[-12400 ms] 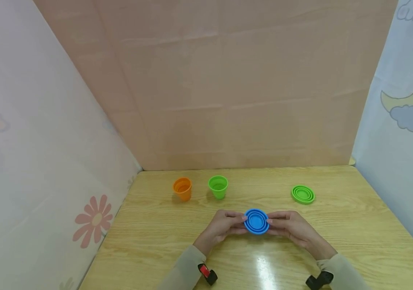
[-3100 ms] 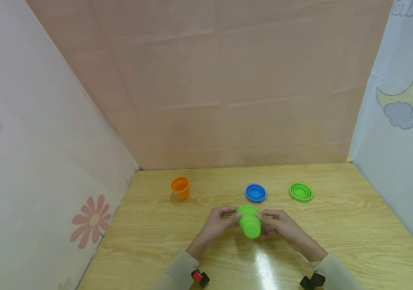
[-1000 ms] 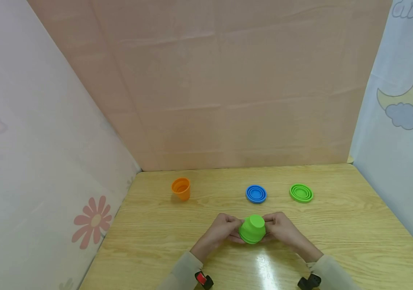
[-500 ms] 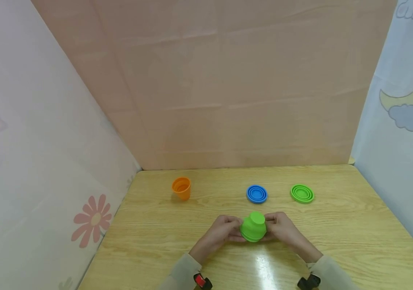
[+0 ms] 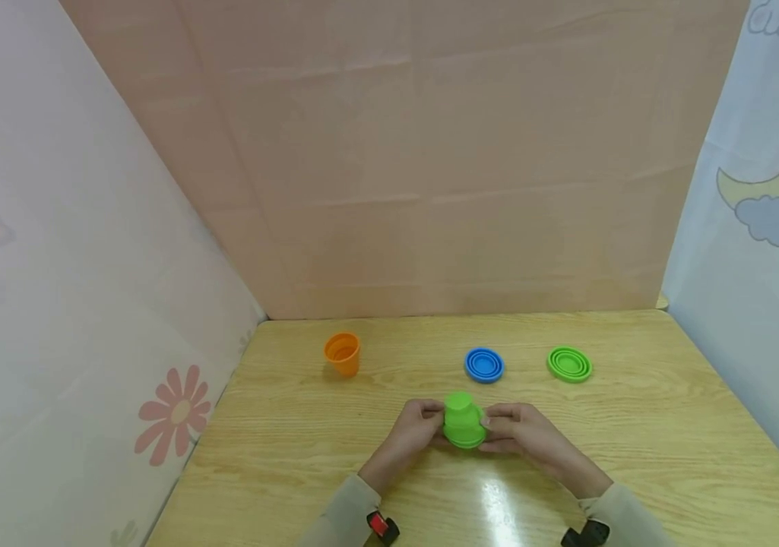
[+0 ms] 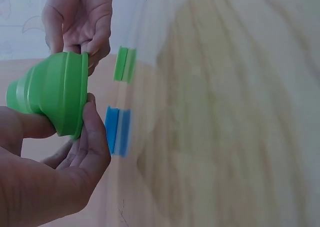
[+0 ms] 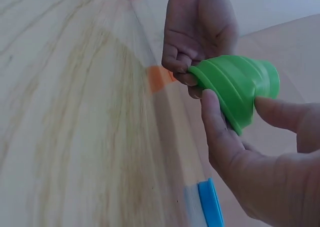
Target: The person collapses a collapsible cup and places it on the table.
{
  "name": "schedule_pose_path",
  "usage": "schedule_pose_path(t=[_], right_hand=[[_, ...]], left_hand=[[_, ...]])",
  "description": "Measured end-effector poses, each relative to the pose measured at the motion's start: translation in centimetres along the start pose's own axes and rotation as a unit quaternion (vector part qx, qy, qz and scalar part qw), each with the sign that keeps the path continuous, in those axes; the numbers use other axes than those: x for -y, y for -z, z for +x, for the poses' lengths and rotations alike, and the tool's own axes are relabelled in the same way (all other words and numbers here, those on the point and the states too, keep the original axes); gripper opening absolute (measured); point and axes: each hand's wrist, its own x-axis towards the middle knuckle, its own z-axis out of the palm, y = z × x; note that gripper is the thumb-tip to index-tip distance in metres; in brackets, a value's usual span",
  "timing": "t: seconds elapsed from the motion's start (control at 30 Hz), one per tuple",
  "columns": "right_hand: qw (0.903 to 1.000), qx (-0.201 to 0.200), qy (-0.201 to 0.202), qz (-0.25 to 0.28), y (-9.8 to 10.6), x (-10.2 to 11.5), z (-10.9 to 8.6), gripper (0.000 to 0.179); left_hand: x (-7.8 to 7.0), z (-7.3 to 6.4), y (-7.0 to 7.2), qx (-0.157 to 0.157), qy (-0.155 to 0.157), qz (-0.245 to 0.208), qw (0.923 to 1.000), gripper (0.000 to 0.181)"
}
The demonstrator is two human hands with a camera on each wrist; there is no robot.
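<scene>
A green collapsible cup (image 5: 463, 422) is held upside down between both hands, its wide rim facing down and its wall partly folded and lopsided. My left hand (image 5: 411, 430) grips its left side. On the other side my right hand (image 5: 533, 434) pinches it, thumb on the wall and fingers under the rim. In the left wrist view the cup (image 6: 55, 93) is clear of the table, with the thumb pressing a dent into its wall. The right wrist view shows the same cup (image 7: 237, 87) between both sets of fingers.
An orange cup (image 5: 343, 354) stands expanded at the back left of the wooden table (image 5: 280, 456). A flattened blue cup (image 5: 484, 365) lies behind the hands, and a flattened green cup (image 5: 570, 365) lies to its right. Fabric walls (image 5: 396, 190) enclose the table.
Earlier the blue cup was in the hands and the green cup stood at the back; they swapped places. Over the last second the held cup has shifted slightly left and tilted, and its wall shape has changed.
</scene>
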Motion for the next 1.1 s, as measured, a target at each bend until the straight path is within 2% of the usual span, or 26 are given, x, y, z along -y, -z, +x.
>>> schedule_pose_path(t=[0.2, 0.43, 0.57, 0.77, 0.93, 1.1], right_hand=[[1.0, 0.0, 0.002, 0.004, 0.1, -0.3, 0.0, 0.061], [0.9995, -0.031, 0.003, -0.002, -0.9, -0.8, 0.7, 0.063], [0.9985, -0.055, 0.002, -0.005, -1.1, -0.7, 0.8, 0.062], [0.9973, -0.072, -0.009, -0.012, -0.8, -0.2, 0.6, 0.063], [0.9975, -0.069, -0.008, -0.008, -0.2, -0.2, 0.5, 0.062], [0.9979, -0.064, -0.006, -0.005, 0.1, -0.4, 0.3, 0.06]], left_hand=[[-0.2, 0.0, 0.0, 0.001, -0.004, 0.0, 1.0, 0.032], [-0.8, -0.1, 0.2, -0.019, -0.005, 0.026, 0.9995, 0.031], [-1.1, -0.1, 0.2, -0.01, -0.003, 0.03, 0.9995, 0.032], [-1.0, -0.4, 0.6, 0.027, 0.002, -0.031, 0.9992, 0.033], [-0.9, -0.6, 1.1, 0.073, 0.013, -0.081, 0.994, 0.041], [-0.5, -0.5, 1.0, 0.082, 0.019, -0.119, 0.9893, 0.041]])
